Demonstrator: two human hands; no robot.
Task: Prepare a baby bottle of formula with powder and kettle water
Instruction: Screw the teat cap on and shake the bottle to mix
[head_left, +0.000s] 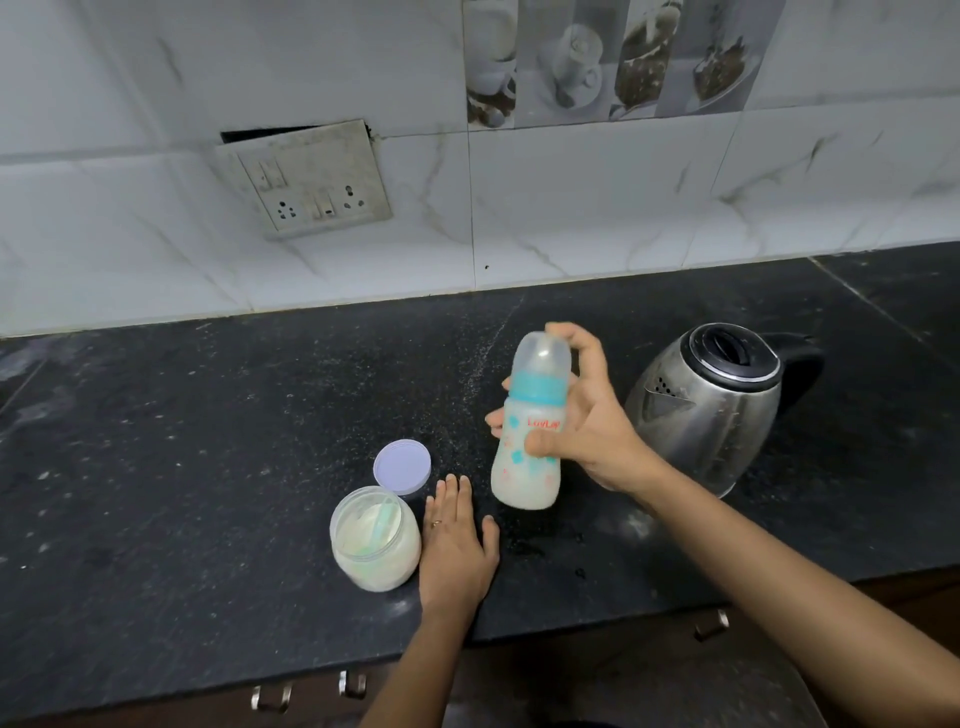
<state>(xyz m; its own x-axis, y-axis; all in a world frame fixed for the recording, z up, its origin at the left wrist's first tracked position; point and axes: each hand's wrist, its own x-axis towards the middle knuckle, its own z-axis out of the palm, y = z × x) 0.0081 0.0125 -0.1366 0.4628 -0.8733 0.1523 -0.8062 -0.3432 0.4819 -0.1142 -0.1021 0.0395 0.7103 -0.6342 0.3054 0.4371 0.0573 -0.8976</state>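
Above the worktop, between the kettle and the open powder jar, the capped bottle hangs clear of the surface, filled with milky liquid, its long axis nearly upright with the cap tipped slightly toward the wall. The right hand is wrapped around its middle from the kettle side, so it alone carries the bottle; the shaking or setting down that I judge comes next falls to that hand. The left hand lies flat, fingers spread, holding nothing, just beside the jar and below the bottle, with the loose lid just behind the jar.
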